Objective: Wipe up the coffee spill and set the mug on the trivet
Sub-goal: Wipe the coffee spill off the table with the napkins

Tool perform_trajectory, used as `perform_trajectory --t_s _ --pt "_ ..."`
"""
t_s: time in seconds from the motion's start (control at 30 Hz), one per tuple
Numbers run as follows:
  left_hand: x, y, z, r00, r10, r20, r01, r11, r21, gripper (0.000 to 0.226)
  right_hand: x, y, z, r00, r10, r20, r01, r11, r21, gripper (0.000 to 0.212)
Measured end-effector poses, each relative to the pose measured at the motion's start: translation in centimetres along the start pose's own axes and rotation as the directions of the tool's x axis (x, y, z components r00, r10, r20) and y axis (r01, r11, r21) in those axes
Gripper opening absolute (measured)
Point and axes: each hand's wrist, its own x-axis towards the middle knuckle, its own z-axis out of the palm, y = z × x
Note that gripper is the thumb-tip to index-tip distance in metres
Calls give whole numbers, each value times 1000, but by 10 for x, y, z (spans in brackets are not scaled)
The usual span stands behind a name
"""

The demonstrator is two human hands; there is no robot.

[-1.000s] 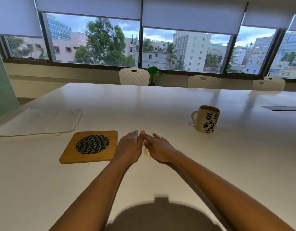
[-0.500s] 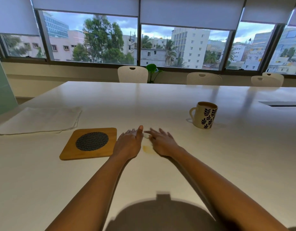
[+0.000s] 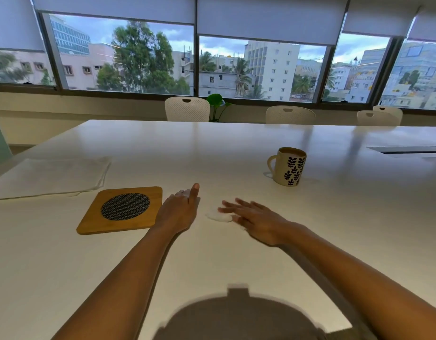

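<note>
The right hand (image 3: 255,218) is laid flat, fingers straight, on a small white wad (image 3: 218,215) pressed to the table (image 3: 236,143), in from the middle of the near edge. The left hand (image 3: 178,212) is likewise flat and open, just beside the trivet (image 3: 121,209); something white at its fingertips is not identified. No spill is seen; presumably it is under the wad. The mug (image 3: 289,166) is set further in, to the right, well apart from the trivet, and looks full.

Risks noted:
- Coffee may be smeared rather than absorbed by so small a wad.
- Coffee may be slopped when the full mug is carried across.
</note>
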Motion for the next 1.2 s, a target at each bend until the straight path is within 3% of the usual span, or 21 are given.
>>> perform_trajectory --t_s 0.2,0.33,0.5,0.63,0.7,0.73,0.77,0.8,0.83,0.9,0.93,0.97,1.03,1.07,1.1,1.17,1.2 --pt "0 0 0 1000 -5 16 5 1000 -8 61 -21 40 -7 954 282 -105 -283 959 4 44" --pt "1 1 0 1000 -14 12 14 1000 -5 63 -36 35 -1 936 341 -86 -337 940 61 46" --pt "2 1 3 1000 -6 5 6 1000 17 63 -45 6 6 942 335 -12 -333 940 70 47" --pt "2 0 4 1000 -12 -22 11 1000 -29 62 -49 -32 11 970 241 16 -242 962 125 46" --pt "3 -1 5 999 -21 -30 20 998 -53 64 -54 -50 11 986 163 18 -163 962 221 47" --pt "4 -2 4 999 -42 -30 39 995 -89 69 -56 -57 9 990 137 28 -138 927 349 48" --pt "5 -3 4 998 -65 -27 61 989 -137 74 -56 -63 5 991 124 42 -127 830 544 49" --pt "5 -4 3 997 -77 -26 71 981 -180 78 -54 -65 -1 990 130 60 -130 636 760 49" --pt "6 -4 2 997 -78 -26 71 974 -214 79 -49 -64 -9 986 150 79 -129 361 924 47" --pt "5 -3 1 997 -77 -25 69 967 -247 76 -33 -48 -24 967 195 164 -114 -242 963 45" --pt "4 -2 0 996 -82 -24 73 964 -254 74 -27 -40 -33 956 213 204 -99 -420 902 44" --pt "4 -1 0 996 -89 -20 81 963 -258 74 -21 -32 -38 943 263 206 -65 -459 886 44" --pt "3 0 0 996 -91 -9 86 963 -255 75 -13 -23 -43 913 382 144 -4 -342 940 36" --pt "2 0 -1 996 -86 -8 81 965 -249 76 -8 -18 -42 881 464 96 -17 -171 985 26" --pt "2 0 -1 997 -80 -11 75 967 -243 76 -6 -12 -38 823 567 4 -74 100 992 19" --pt "2 0 -1 997 -70 -17 65 973 -223 76 -6 3 -32 700 634 -328 -264 656 707 29" --pt "2 0 -1 998 -68 -16 63 976 -208 76 -6 8 -31 672 551 -494 -294 811 506 36"
